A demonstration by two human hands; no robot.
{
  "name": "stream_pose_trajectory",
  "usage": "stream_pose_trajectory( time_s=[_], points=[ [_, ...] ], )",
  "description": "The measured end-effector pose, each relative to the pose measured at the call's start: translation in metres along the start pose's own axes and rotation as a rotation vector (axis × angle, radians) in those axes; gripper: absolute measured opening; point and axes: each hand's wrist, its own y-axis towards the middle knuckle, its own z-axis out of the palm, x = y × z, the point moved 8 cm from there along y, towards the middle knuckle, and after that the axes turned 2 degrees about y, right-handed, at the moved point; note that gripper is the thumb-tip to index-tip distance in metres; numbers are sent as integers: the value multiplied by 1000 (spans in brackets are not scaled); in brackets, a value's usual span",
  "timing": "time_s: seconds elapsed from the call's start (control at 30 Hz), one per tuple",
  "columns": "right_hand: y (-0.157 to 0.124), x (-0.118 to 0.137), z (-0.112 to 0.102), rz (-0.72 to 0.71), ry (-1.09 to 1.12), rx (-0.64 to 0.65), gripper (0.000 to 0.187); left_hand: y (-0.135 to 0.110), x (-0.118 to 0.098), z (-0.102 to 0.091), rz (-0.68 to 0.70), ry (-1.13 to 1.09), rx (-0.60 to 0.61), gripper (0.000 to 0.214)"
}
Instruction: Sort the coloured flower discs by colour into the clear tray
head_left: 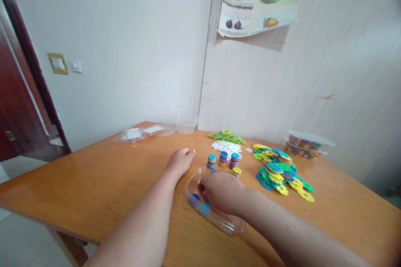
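Note:
My left hand (181, 162) rests on the table just behind the left end of a clear plastic tray (232, 230), its fingers loosely curled, with nothing visible in them. Inside the tray, my right hand (223, 192) pinches at a dark red notched disc (199, 187), mostly covered by the fingertips. A dark blue disc (194, 199) and a light blue disc (204, 208) lie in the tray near those fingers. Behind the tray stand disc stacks: one topped light blue (211, 161), one dark blue (223, 158), another light blue (234, 160), and one yellow (237, 172).
To the right spreads a loose heap of coloured discs (275, 175). White pieces (227, 149) and green pieces (226, 137) are piled behind. A lidded box (305, 146) stands at the back right. Clear lids (134, 134) and a clear tub (186, 126) are near the wall.

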Motion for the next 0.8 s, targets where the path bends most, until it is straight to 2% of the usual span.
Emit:
stream_pose_trajectory(
  time_s=[0.27,0.47,0.8],
  points=[
    [3,-2,4,21,-6,-30,33,-1,-1,0,-16,-2,15,48],
    [0,1,-2,15,-22,-73,31,-2,-2,-1,-11,3,4,48],
    [-4,0,-7,-2,34,-47,29,-4,-5,-2,-18,4,14,47]
  ],
)
